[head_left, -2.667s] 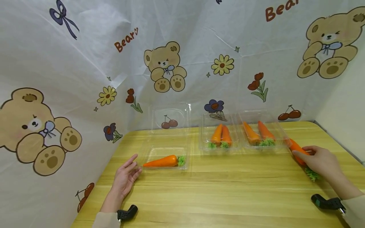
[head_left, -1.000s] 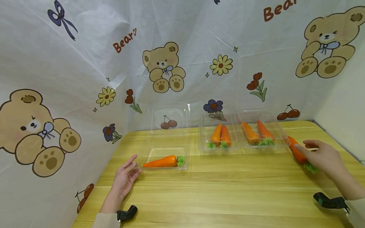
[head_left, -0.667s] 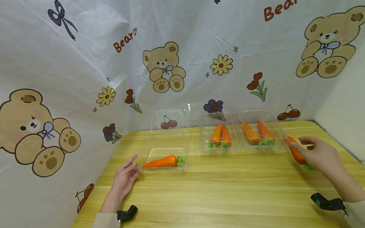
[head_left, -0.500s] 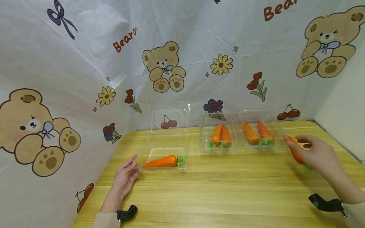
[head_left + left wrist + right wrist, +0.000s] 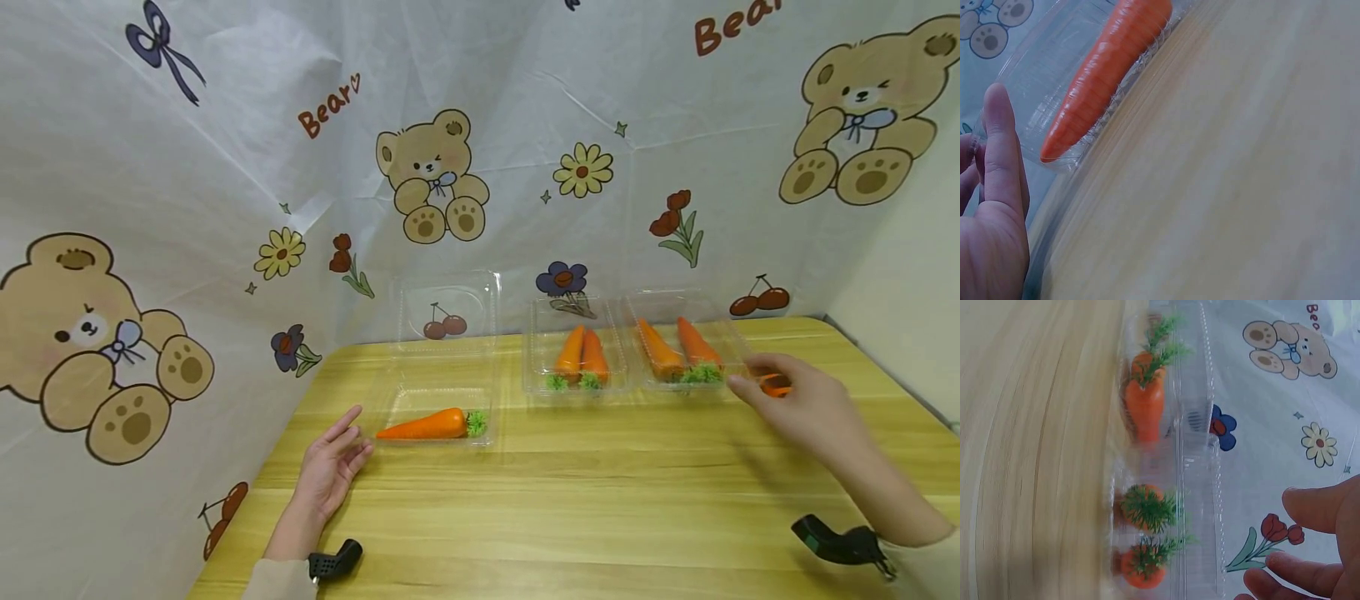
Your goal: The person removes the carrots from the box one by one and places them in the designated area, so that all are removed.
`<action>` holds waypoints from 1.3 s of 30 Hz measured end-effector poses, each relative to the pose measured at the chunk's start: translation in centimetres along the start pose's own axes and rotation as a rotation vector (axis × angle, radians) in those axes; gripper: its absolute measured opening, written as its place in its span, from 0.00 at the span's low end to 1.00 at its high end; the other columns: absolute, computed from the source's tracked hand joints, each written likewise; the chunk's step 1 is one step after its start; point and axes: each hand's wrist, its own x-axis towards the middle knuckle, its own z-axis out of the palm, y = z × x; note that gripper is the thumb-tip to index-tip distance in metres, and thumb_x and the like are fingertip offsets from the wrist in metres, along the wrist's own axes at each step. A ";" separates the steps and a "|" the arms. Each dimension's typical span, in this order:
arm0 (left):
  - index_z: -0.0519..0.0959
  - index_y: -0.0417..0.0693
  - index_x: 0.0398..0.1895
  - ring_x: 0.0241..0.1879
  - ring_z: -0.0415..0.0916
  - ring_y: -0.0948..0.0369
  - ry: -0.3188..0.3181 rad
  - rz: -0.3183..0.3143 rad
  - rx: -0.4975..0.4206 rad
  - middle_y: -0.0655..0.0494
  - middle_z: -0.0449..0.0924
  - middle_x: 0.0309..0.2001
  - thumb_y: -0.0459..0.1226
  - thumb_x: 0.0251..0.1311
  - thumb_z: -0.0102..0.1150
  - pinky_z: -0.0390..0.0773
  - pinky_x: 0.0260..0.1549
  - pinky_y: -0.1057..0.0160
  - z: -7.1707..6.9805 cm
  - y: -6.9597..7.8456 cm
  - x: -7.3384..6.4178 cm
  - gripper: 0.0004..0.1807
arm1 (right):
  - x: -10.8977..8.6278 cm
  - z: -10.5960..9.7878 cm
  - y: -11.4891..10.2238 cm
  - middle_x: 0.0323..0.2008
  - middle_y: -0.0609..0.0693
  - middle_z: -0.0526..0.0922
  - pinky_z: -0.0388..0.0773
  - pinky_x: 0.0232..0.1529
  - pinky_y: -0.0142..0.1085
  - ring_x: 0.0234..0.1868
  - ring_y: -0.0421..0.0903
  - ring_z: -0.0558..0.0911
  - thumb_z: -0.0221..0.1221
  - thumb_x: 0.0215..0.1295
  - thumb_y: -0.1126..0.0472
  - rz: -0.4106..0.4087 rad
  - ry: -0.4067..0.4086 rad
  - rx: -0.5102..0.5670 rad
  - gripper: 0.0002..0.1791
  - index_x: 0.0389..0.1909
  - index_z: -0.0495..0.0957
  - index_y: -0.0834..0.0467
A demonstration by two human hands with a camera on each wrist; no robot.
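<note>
My left hand (image 5: pixel 333 467) rests at the left edge of an open clear plastic clamshell box (image 5: pixel 420 390), its lid raised at the back. One orange carrot (image 5: pixel 427 425) with a green tuft lies across the box; the left wrist view shows straight fingers beside it. My right hand (image 5: pixel 806 412), thumb and fingers apart and holding nothing, hovers beside the right-hand clear box (image 5: pixel 723 325). Two carrots (image 5: pixel 1142 572) stand in that box. A loose carrot (image 5: pixel 776 385) on the table is mostly hidden behind my right hand.
A third clear box (image 5: pixel 536 342) with two carrots stands in the middle at the back, beside the right-hand one. A white cloth printed with bears (image 5: pixel 438 179) hangs along the table's rear edge. The wooden table (image 5: pixel 562 500) spreads in front.
My right hand has come off the loose carrot and moved left toward the right-hand box. The loose carrot stays on the table. My left hand and the open box have not moved.
</note>
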 end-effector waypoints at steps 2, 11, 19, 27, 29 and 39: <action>0.62 0.48 0.80 0.35 0.83 0.63 0.004 0.000 -0.001 0.59 0.76 0.39 0.34 0.78 0.52 0.88 0.42 0.69 0.0 0.0 0.0 0.30 | 0.0 0.2 -0.4 0.57 0.72 0.80 0.81 0.40 0.59 0.53 0.70 0.79 0.58 0.74 0.41 -0.013 -0.010 0.007 0.35 0.66 0.73 0.66; 0.55 0.43 0.82 0.35 0.83 0.64 0.002 0.010 0.016 0.59 0.77 0.40 0.35 0.78 0.52 0.88 0.43 0.70 0.0 0.0 0.0 0.33 | -0.2 1.4 -3.0 0.59 0.71 0.79 0.83 0.41 0.61 0.54 0.71 0.79 0.59 0.74 0.41 -0.055 -0.050 0.004 0.34 0.65 0.75 0.65; 0.55 0.42 0.82 0.36 0.83 0.64 0.001 0.019 0.027 0.59 0.77 0.40 0.34 0.78 0.52 0.88 0.43 0.70 0.0 -0.2 0.1 0.33 | 0.0 2.8 -4.9 0.60 0.69 0.80 0.82 0.44 0.62 0.54 0.68 0.81 0.60 0.73 0.41 -0.100 -0.075 0.031 0.33 0.65 0.77 0.63; 0.57 0.45 0.82 0.35 0.83 0.63 0.018 -0.004 0.019 0.59 0.76 0.40 0.35 0.78 0.52 0.88 0.43 0.69 0.0 0.1 0.2 0.32 | 0.0 4.1 -6.9 0.59 0.65 0.82 0.84 0.46 0.60 0.53 0.65 0.82 0.62 0.73 0.43 -0.132 -0.101 0.074 0.29 0.63 0.79 0.61; 0.57 0.44 0.82 0.35 0.83 0.63 0.020 -0.006 0.017 0.59 0.76 0.40 0.35 0.78 0.52 0.88 0.43 0.69 0.0 0.1 0.3 0.33 | -0.1 4.5 -7.6 0.58 0.64 0.83 0.84 0.47 0.59 0.54 0.65 0.82 0.62 0.73 0.43 -0.134 -0.117 0.074 0.29 0.63 0.79 0.60; 0.55 0.43 0.82 0.35 0.83 0.63 -0.001 0.011 0.018 0.59 0.77 0.39 0.34 0.78 0.51 0.88 0.43 0.69 -0.1 -0.1 0.1 0.33 | -0.4 7.1 -10.3 0.54 0.57 0.85 0.84 0.50 0.53 0.54 0.58 0.81 0.64 0.71 0.45 -0.194 -0.198 0.122 0.26 0.61 0.80 0.58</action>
